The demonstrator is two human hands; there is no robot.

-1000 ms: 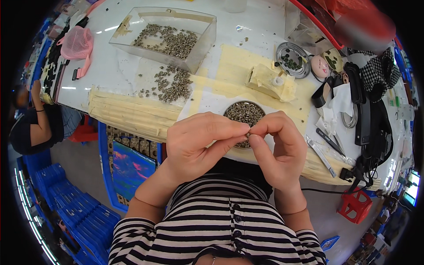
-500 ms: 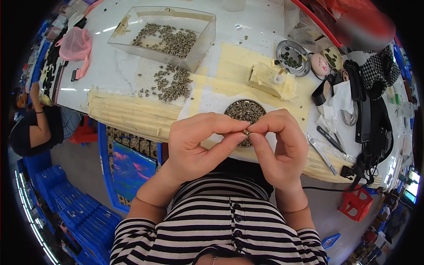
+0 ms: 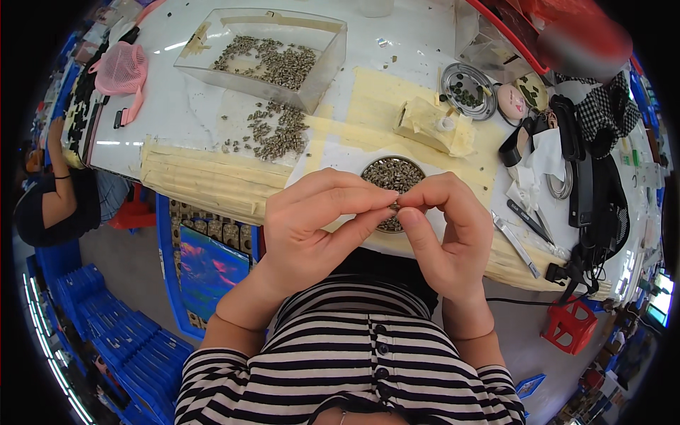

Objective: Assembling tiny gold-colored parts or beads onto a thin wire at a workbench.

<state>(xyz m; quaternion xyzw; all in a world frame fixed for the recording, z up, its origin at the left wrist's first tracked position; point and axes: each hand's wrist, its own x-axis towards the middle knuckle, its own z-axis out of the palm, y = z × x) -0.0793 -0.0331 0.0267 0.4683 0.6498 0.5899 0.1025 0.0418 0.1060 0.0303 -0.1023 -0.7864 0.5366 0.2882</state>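
Note:
My left hand (image 3: 301,230) and my right hand (image 3: 457,241) meet fingertip to fingertip, both in a thumb-and-finger pinch. Between them is a tiny silvery metal part (image 3: 397,206), mostly covered by the fingertips, so its exact shape cannot be made out. Just beyond and beneath the fingers is a round metal dish (image 3: 393,156) filled with many similar small metal pieces (image 3: 389,173). My hands hide part of its near side.
A clear plastic box (image 3: 329,60) holds more metal pieces, and a loose pile (image 3: 280,134) lies before it. A taped block (image 3: 432,127) stands beyond the dish. Tweezers (image 3: 516,244), black straps (image 3: 582,188) and a glass dish (image 3: 489,106) are at right. Another person (image 3: 60,202) sits far left.
My left hand has shifted slightly left and its fingers have straightened a little. The small metal part is more covered by the fingertips than before.

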